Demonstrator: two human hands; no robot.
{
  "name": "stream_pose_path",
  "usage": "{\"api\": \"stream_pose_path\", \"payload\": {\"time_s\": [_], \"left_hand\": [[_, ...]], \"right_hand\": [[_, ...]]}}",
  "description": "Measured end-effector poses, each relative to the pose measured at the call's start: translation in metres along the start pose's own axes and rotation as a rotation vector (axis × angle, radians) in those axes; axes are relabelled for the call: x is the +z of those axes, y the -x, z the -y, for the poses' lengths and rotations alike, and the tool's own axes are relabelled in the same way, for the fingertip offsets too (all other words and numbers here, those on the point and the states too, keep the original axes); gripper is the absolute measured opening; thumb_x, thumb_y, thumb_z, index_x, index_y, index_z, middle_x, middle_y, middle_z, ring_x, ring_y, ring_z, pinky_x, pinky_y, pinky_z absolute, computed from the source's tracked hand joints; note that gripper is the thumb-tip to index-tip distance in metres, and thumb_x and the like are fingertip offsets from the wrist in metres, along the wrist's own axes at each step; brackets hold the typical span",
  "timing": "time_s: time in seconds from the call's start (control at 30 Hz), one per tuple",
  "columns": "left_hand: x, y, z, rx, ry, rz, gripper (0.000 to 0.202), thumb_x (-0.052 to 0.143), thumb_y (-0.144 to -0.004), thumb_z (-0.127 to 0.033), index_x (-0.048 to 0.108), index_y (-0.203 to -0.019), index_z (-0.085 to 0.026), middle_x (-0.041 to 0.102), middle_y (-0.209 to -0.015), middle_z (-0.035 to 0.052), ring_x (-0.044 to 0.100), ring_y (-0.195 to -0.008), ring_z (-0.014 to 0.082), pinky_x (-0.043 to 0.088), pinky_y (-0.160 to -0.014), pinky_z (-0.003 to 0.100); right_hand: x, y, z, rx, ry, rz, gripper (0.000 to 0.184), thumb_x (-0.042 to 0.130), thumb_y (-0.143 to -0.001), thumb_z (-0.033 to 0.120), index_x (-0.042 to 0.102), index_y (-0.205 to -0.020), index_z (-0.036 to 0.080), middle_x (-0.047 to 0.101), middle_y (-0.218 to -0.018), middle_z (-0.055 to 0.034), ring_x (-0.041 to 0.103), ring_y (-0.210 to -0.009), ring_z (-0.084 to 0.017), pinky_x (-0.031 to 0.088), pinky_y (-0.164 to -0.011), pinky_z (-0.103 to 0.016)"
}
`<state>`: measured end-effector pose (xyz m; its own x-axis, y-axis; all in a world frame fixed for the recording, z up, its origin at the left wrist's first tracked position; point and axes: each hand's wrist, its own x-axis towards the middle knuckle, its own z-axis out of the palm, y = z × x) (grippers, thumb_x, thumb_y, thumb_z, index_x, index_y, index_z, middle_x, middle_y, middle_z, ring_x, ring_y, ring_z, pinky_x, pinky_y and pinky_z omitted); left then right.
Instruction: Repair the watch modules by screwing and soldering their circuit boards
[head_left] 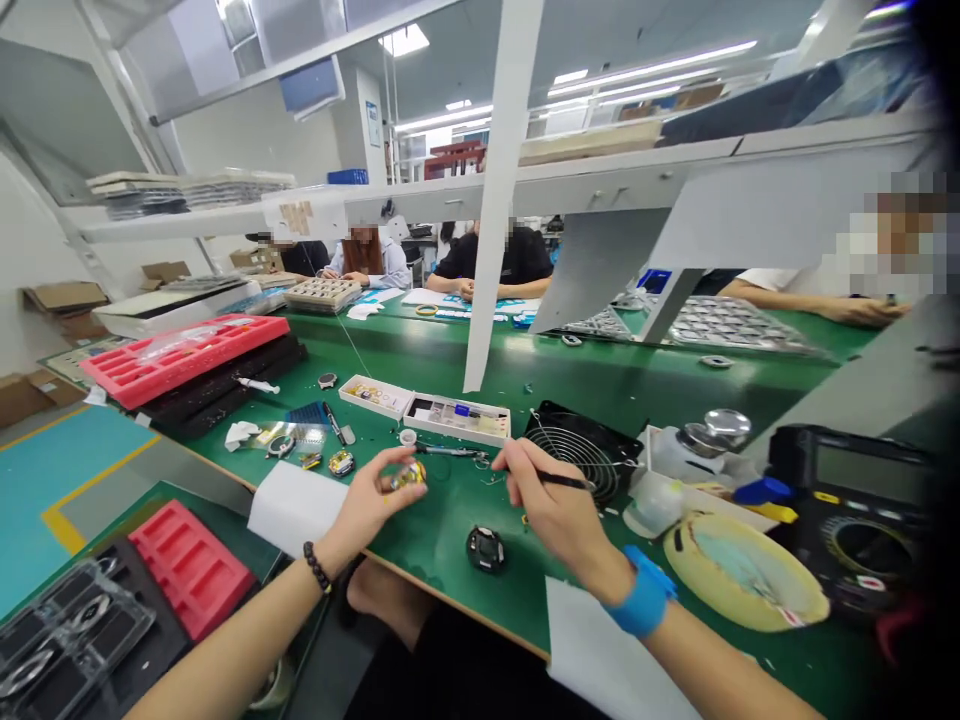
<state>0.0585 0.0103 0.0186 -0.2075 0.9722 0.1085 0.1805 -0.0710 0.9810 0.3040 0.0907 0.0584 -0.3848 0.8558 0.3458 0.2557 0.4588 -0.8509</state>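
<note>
Two bare hands low over the green table (450,545), head view. Left hand (367,500) with fingers (390,465) curled closed round a small yellowish round part (409,475), held just above the table near its front edge. Right hand (555,510) pinching a thin dark tool (566,481) pen-fashion, working tip hidden behind the fingers. Best done, by judgement: brace both wrists on the table, hold the part level, bring the tip in slowly, and steer clear of the black round piece (486,548) and the fan (581,445) nearby.
</note>
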Motion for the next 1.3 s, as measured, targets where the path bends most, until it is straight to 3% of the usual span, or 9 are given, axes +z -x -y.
{"api": "stream_pose_path", "payload": {"time_s": [0.17, 0.37, 0.47, 0.57, 0.87, 1.03, 1.13, 1.23, 1.3], "left_hand": [[-0.003, -0.042, -0.019, -0.044, 0.168, -0.024, 0.061, 0.089, -0.078, -0.039, 0.068, -0.130, -0.015, 0.067, -0.132, 0.0128, 0.065, -0.104, 0.0211, 0.054, -0.088, 0.031], [0.001, -0.103, -0.039, -0.055, 0.190, 0.322, 0.058, 0.098, -0.065, -0.032, 0.074, -0.115, -0.015, 0.069, -0.130, 0.0137, 0.065, -0.114, 0.0267, 0.054, -0.088, 0.032], [0.006, -0.127, -0.042, -0.010, 0.244, 0.604, 0.070, 0.101, -0.062, -0.025, 0.070, -0.124, -0.018, 0.069, -0.131, 0.0152, 0.062, -0.126, 0.0302, 0.054, -0.098, 0.037], [0.008, -0.133, -0.036, 0.007, 0.337, 0.715, 0.072, 0.100, -0.064, -0.023, 0.067, -0.129, -0.018, 0.068, -0.131, 0.0157, 0.061, -0.128, 0.0300, 0.051, -0.106, 0.041], [0.000, -0.127, -0.015, -0.196, 0.469, 0.732, 0.062, 0.097, -0.067, -0.026, 0.074, -0.125, -0.022, 0.061, -0.147, 0.0111, 0.049, -0.143, 0.0298, 0.046, -0.113, 0.037], [-0.005, -0.129, -0.016, -0.243, 0.587, 0.628, 0.062, 0.097, -0.066, -0.026, 0.075, -0.123, -0.020, 0.067, -0.135, 0.0106, 0.066, -0.108, 0.0198, 0.053, -0.088, 0.024], [-0.012, -0.131, -0.015, -0.239, 0.725, 0.506, 0.070, 0.098, -0.067, -0.041, 0.073, -0.129, -0.019, 0.069, -0.127, 0.0091, 0.062, -0.084, 0.0095, 0.053, -0.078, 0.017], [-0.016, -0.131, -0.016, -0.207, 0.782, 0.427, 0.079, 0.090, -0.073, -0.062, 0.069, -0.134, -0.018, 0.068, -0.121, 0.0096, 0.058, -0.080, 0.0092, 0.054, -0.077, 0.016], [-0.015, -0.129, -0.017, -0.207, 0.734, 0.429, 0.078, 0.091, -0.071, -0.058, 0.069, -0.134, -0.019, 0.067, -0.125, 0.0103, 0.060, -0.083, 0.0114, 0.055, -0.078, 0.019]], "right_hand": [[0.026, -0.017, -0.015, -0.039, -0.207, -0.016, 0.049, 0.039, -0.109, 0.058, 0.070, -0.106, 0.021, 0.067, -0.080, -0.0031, 0.062, -0.077, -0.018, 0.049, -0.074, -0.030], [0.019, -0.006, -0.031, 0.097, -0.238, 0.016, 0.042, 0.052, -0.104, 0.061, 0.065, -0.118, 0.023, 0.073, -0.106, -0.0069, 0.067, -0.095, -0.022, 0.055, -0.084, -0.032], [0.022, -0.004, -0.035, 0.178, -0.314, 0.097, 0.050, 0.045, -0.105, 0.064, 0.064, -0.122, 0.021, 0.073, -0.103, -0.0086, 0.068, -0.093, -0.022, 0.057, -0.080, -0.033], [0.028, -0.002, -0.036, 0.261, -0.369, 0.185, 0.056, 0.035, -0.108, 0.065, 0.062, -0.124, 0.019, 0.074, -0.101, -0.0103, 0.070, -0.090, -0.022, 0.057, -0.077, -0.034], [0.025, 0.008, -0.022, 0.196, -0.234, 0.250, 0.041, 0.040, -0.110, 0.056, 0.054, -0.137, 0.028, 0.074, -0.116, -0.0063, 0.069, -0.088, -0.019, 0.057, -0.086, -0.035], [0.023, 0.008, -0.026, 0.197, -0.275, 0.247, 0.049, 0.039, -0.110, 0.057, 0.055, -0.145, 0.028, 0.077, -0.102, -0.0049, 0.069, -0.086, -0.019, 0.057, -0.082, -0.034], [0.019, 0.006, -0.030, 0.163, -0.260, 0.241, 0.051, 0.042, -0.107, 0.062, 0.070, -0.122, 0.022, 0.074, -0.082, -0.0042, 0.069, -0.077, -0.019, 0.055, -0.073, -0.031], [0.014, 0.003, -0.032, 0.114, -0.216, 0.209, 0.057, 0.043, -0.105, 0.067, 0.072, -0.091, 0.020, 0.070, -0.072, -0.0041, 0.067, -0.069, -0.018, 0.053, -0.069, -0.029], [0.011, 0.001, -0.032, 0.096, -0.180, 0.202, 0.062, 0.041, -0.105, 0.069, 0.070, -0.081, 0.020, 0.066, -0.065, -0.0028, 0.063, -0.062, -0.016, 0.050, -0.066, -0.029]]}}
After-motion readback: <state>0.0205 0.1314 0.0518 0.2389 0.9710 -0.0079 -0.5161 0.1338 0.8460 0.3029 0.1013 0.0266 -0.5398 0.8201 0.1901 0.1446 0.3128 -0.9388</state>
